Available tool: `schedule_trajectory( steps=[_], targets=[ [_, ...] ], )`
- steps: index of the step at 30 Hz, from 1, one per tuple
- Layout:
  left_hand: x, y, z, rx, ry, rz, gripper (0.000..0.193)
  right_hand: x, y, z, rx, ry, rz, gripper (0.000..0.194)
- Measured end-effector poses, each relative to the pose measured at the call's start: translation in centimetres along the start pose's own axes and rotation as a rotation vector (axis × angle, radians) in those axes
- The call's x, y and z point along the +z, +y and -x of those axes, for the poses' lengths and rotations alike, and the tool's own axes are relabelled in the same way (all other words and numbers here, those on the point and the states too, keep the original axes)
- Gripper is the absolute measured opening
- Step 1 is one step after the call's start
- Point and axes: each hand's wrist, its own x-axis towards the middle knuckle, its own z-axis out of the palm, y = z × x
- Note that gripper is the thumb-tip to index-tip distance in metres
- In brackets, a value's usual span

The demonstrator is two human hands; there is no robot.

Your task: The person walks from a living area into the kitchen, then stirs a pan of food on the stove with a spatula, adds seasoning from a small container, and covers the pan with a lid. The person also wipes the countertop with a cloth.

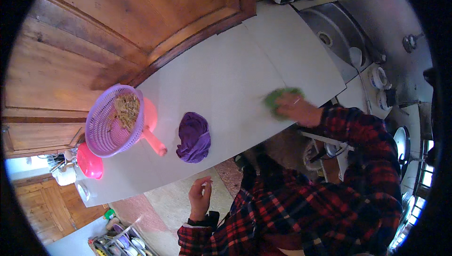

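My right hand [298, 109] presses a green cloth [277, 100] on the pale countertop [229, 79], near its front edge; both are blurred. My left hand [200, 196] hangs over the floor in front of the counter, fingers curled loosely, holding nothing visible. Between the two hands' sides of the counter lies a crumpled purple cloth [193, 137]. Left of it, a purple plastic colander [97, 122] with a heap of dried, stringy food [128, 110] rests tilted on a pink plastic scoop or pot with a handle [154, 142].
A bright pink basin [89, 162] and a utensil holder [65, 175] stand at the left end. A steel sink [326, 26] is at the upper right, with stacked bowls [378, 77] beside it. Wooden panels [106, 26] border the counter's back. A dish rack [122, 243] is at lower left.
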Motion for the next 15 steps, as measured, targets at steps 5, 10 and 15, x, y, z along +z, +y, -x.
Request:
schedule_trajectory(
  steps=[5,10,15],
  targets=[
    [-0.4,-0.6,-0.8,-0.055,0.059,-0.052,0.018,-1.3,13.8,3.1,0.898,-0.24,0.39,0.047],
    [-1.7,-0.6,-3.4,0.13,0.302,-0.317,0.043,-0.9,17.2,-9.6,0.68,-0.02,0.178,0.043],
    [-0.5,1.1,-8.8,0.313,0.294,-0.579,0.069,2.0,-1.0,-16.3,-0.031,0.197,0.15,0.031]
  ],
)
